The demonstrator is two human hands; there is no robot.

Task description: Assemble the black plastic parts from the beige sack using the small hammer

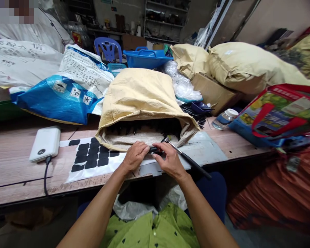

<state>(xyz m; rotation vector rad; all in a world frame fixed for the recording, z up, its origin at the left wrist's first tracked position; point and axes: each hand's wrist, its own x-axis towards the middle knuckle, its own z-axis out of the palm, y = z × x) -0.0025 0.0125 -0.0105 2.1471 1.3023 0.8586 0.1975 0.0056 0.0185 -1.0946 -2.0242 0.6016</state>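
My left hand (136,155) is closed, with thumb and fingertips pinching one end of a small black cylindrical piece (153,150). At the other end of that piece, the thumb and index finger of my right hand (170,161) curl round it, partly hiding it. A rod with a silver shaft and black handle (193,163) slants past my right hand, its head near the bag's lip; whether it touches the hand I cannot tell. Just beyond both hands lies a tan woven bag (142,91), its mouth facing me, with many dark pieces (144,126) inside.
Left of the bag is a white sheet of black stickers (93,156), then a white power bank (45,143) with a cable over the table edge. A blue-and-white sack (64,93) stands behind. To the right are a lidded jar (224,119) and a colourful carrier bag (279,113).
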